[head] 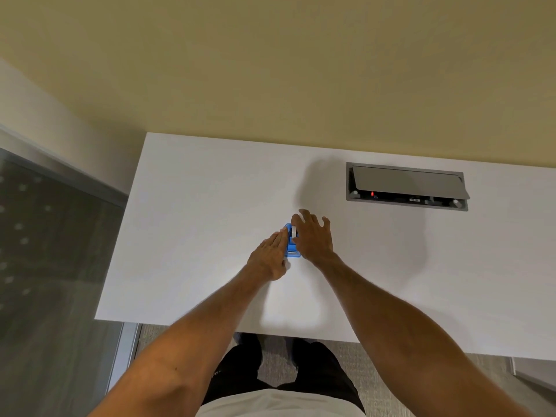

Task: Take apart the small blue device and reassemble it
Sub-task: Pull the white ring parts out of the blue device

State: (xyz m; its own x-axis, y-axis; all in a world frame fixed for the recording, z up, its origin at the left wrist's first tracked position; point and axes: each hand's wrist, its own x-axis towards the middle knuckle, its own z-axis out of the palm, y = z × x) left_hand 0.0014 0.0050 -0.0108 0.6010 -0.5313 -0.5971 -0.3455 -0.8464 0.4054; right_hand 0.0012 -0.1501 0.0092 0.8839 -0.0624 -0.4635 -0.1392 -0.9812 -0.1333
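A small blue device with a white roll in its upper part stands on the white table, between my two hands. My left hand presses flat against its left side, fingers stretched along it. My right hand lies against its right side, with the thumb over the white roll and the other fingers spread. Most of the device is hidden by the hands.
A grey cable box with its lid tilted up is set into the table at the back right. A yellow wall rises behind the table. The table's front edge runs just above my legs, and a glass partition stands at the left.
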